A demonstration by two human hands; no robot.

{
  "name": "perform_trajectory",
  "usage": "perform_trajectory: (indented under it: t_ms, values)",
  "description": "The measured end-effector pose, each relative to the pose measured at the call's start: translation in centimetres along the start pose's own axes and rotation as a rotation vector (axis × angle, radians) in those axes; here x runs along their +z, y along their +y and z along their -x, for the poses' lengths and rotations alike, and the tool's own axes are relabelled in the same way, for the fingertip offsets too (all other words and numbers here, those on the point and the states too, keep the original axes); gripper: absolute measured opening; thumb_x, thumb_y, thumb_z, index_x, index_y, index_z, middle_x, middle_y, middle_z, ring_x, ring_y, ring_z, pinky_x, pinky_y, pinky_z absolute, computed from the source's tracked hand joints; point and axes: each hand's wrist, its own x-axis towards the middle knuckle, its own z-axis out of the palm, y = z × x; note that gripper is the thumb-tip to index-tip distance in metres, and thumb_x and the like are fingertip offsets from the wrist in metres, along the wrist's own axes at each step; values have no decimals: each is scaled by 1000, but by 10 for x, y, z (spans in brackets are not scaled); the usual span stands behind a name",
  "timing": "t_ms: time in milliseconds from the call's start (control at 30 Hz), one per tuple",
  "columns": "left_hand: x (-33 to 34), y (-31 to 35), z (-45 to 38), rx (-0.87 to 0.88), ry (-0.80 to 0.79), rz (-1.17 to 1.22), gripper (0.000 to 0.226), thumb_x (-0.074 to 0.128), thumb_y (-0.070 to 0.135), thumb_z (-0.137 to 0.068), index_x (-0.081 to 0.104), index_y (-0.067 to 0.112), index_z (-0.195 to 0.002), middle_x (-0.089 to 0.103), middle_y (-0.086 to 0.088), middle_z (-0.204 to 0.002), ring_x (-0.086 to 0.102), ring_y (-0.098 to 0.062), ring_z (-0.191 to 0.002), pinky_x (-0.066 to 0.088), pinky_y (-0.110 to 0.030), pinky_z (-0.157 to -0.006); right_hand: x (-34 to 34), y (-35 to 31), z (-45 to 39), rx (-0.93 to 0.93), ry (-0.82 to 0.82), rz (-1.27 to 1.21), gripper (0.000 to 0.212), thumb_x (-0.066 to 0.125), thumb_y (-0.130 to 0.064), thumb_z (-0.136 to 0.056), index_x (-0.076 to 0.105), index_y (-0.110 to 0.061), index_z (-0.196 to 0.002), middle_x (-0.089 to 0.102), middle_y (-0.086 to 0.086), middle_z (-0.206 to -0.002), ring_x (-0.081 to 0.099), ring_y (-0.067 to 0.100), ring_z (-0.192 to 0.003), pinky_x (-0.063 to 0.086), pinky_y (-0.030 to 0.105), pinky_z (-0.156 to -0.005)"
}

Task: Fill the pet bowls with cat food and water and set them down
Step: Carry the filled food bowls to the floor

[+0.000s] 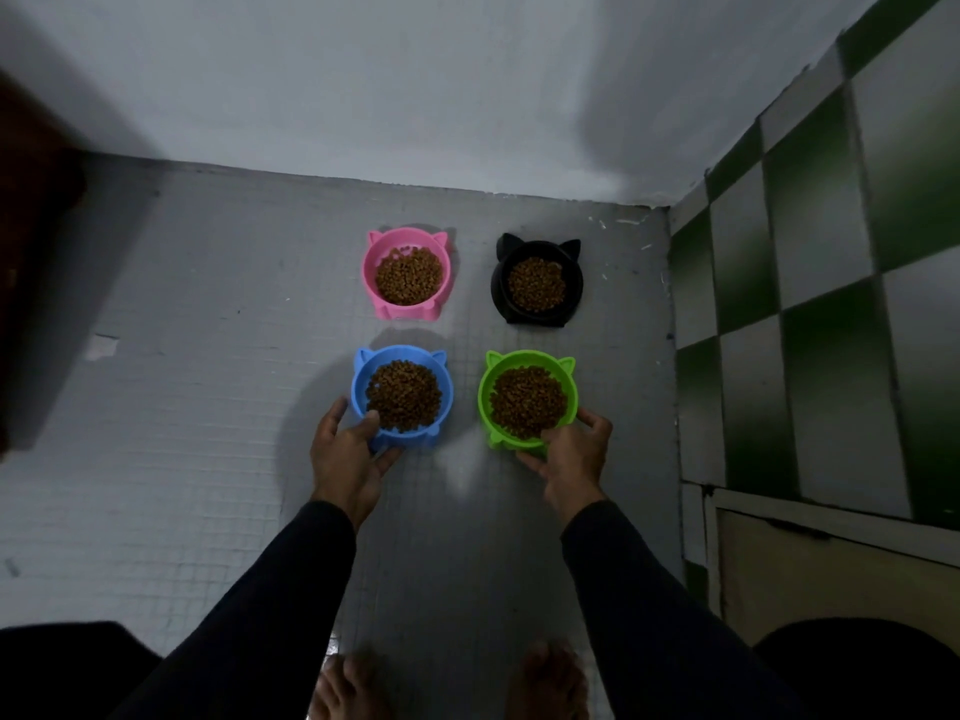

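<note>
Both grips grasp kibble-filled bowls on the floor: left hand the blue bowl, right hand the green bowl.

Four cat-eared bowls are sitting filled with kibble: one pink, one black, one blue, one green.

Bare feet are blurred and cut off below; a dark object leaves the left edge

Pink bowl, black bowl, blue bowl, green bowl: kibble-filled, seemingly on floor.
</note>
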Motion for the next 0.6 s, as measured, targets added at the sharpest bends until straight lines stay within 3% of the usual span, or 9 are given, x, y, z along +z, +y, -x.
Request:
perform_trajectory:
  t_ms: [233,300,400,533,600]
  values:
    - [-10,-1,-14,-13,-22,-86,37,57,2,-101,60,11,-137,67,-16,-132,66,-32,-118,61,-42,-78,-3,6,-12,-26,7,12,55,46,12,-88,47,-28,-125,46,10,-134,58,28,-104,58,37,-50]
    - [-8,-1,-15,2,-6,-140,34,59,3,-101,61,13,-133,68,-13,-126,67,-26,-108,57,-40,-83,-3,9,-14,-36,-1,7,56,46,13,-88,46,-28,-126,46,9,-134,58,29,-105,59,37,-51]
    - [-9,-2,-21,39,27,-196,31,61,3,-100,62,17,-128,69,-9,-111,67,-17,-89,54,-32,-76,-3,13,-19,-43,1,13,56,46,13,-87,47,-28,-126,46,9,-133,58,29,-106,59,37,-52]
    - [-15,-6,-34,50,77,-283,23,66,12,-100,66,16,-123,69,-8,-107,64,-15,-83,50,-32,-71,-5,14,-29,-66,33,60,43,55,1,-91,50,-24,-126,52,5,-119,60,22,-96,60,37,-57]
    - [-17,-7,-40,69,108,-336,11,66,19,-100,71,17,-109,69,-8,-103,60,-16,-80,45,-32,-66,-6,17,-36,-79,62,110,33,60,-11,-91,53,-24,-120,56,1,-107,61,19,-90,61,41,-62]
